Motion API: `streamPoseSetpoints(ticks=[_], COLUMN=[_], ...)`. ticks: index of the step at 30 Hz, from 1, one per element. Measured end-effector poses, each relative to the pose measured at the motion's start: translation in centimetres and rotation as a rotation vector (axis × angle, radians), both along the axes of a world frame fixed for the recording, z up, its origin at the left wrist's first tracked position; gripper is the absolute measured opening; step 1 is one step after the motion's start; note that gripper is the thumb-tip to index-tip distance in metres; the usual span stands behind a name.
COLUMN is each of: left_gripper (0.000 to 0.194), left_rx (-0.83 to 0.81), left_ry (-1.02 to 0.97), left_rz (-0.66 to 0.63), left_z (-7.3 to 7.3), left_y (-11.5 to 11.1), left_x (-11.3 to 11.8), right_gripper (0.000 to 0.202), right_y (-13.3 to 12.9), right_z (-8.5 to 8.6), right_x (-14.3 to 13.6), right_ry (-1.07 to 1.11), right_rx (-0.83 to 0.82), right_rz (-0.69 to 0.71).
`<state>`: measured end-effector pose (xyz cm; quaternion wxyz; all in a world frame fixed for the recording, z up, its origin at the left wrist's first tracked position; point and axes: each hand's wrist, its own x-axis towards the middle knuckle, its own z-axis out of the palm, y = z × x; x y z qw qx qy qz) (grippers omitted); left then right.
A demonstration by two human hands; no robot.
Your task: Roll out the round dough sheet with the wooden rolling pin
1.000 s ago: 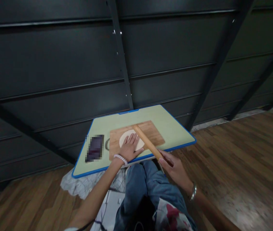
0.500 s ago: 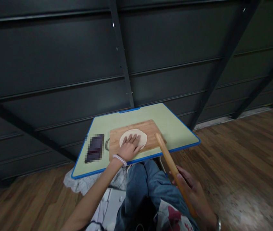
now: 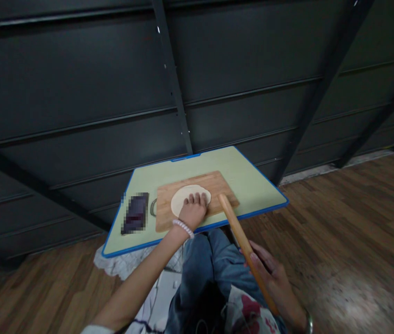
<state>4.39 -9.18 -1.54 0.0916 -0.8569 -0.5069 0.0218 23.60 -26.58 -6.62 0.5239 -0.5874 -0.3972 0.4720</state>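
Observation:
A flat round of pale dough [image 3: 180, 198] lies on a wooden cutting board [image 3: 164, 219]. My left hand [image 3: 194, 209] rests on the dough's right part, palm down, fingers bent a little and slightly apart, holding nothing. My right hand [image 3: 268, 266] is wrapped round a long wooden rolling pin [image 3: 236, 227] at its lower part. The pin slants up and left, its far end over the board's right side, beside the dough. Whether that end touches the board I cannot tell.
The board lies on a small pale-green table [image 3: 252, 185] with a blue edge. A dark, pixelated flat object [image 3: 136, 213] is at its left. Jeans-clad legs [image 3: 197, 264] are below the near edge. A dark panelled wall [image 3: 113, 93] stands behind, over a wooden floor [image 3: 339, 222].
My left hand has slid right across the dough, and its fingers have drawn in from a flatter spread. The rolling pin in my right hand has shifted slightly left.

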Motion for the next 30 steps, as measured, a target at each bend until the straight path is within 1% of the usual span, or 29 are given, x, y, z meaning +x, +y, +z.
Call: streamPoseSetpoints(ticks=[3,5,7,10,12,15,17,18,19,21,22,24,26,27,28,30], left_gripper=[0.041,0.036,0.036,0.042,0.045,0.047,0.051,0.052,0.051,0.042,0.035,0.026,0.025,0.026,0.026,0.023], left_rx=[0.041,0.042,0.02,-0.049,-0.095,-0.156,-0.195,-0.217,-0.239,-0.284,-0.293,-0.317,-0.467,-0.546,-0.611,-0.675], left_ry=[-0.048,-0.124,-0.218,-0.327,-0.347,-0.359,-0.423,-0.478,-0.55,-0.733,-0.851,-1.124,-1.47,-1.624,-1.755,-1.92], left_rz=[-0.061,-0.107,-0.141,-0.134,-0.125,-0.156,-0.176,-0.189,-0.201,-0.219,-0.18,-0.044,0.083,0.144,0.203,0.303], left_z=[-0.8,-1.3,-1.7,-2.1,-2.2,-2.2,-1.7,-1.2,-0.6,1.2,2.3,4.3,5.5,5.7,5.4,4.1], left_y=[0.3,0.7,1.1,1.2,1.2,1.4,1.9,2.3,2.8,3.9,4.6,5.8,6.9,7.3,7.6,7.8], left_x=[-0.1,-0.7,-1.5,-2.9,-3.6,-4.1,-3.9,-3.7,-3.4,-2.6,-2.1,-1.1,-0.3,0.0,0.2,0.2], right_gripper=[0.054,0.054,0.054,0.054,0.054,0.054,0.053,0.053,0.053,0.054,0.054,0.055,0.057,0.057,0.057,0.056], right_y=[-0.1,-0.1,-0.2,-0.2,-0.3,-0.3,-0.4,-0.4,-0.4,-0.5,-0.5,-0.5,-0.5,-0.5,-0.5,-0.6], right_z=[-0.2,-0.2,-0.2,-0.2,-0.2,-0.2,-0.2,-0.2,-0.3,-0.3,-0.2,-0.2,0.0,0.1,0.1,0.3], right_x=[0.0,0.1,0.2,0.3,0.5,0.7,0.8,0.8,0.9,1.0,1.0,1.1,1.1,1.1,1.1,1.1], right_ry=[0.02,0.024,0.014,-0.016,-0.034,-0.036,-0.031,-0.028,-0.025,-0.017,-0.015,-0.02,-0.029,-0.033,-0.035,-0.04], right_rx=[-0.014,-0.016,-0.01,-0.001,0.002,0.007,0.009,0.009,0.008,0.007,0.006,0.007,0.003,-0.001,-0.003,0.002], right_rz=[-0.009,-0.009,-0.007,-0.009,-0.015,-0.023,-0.032,-0.038,-0.045,-0.056,-0.062,-0.073,-0.082,-0.085,-0.085,-0.077])
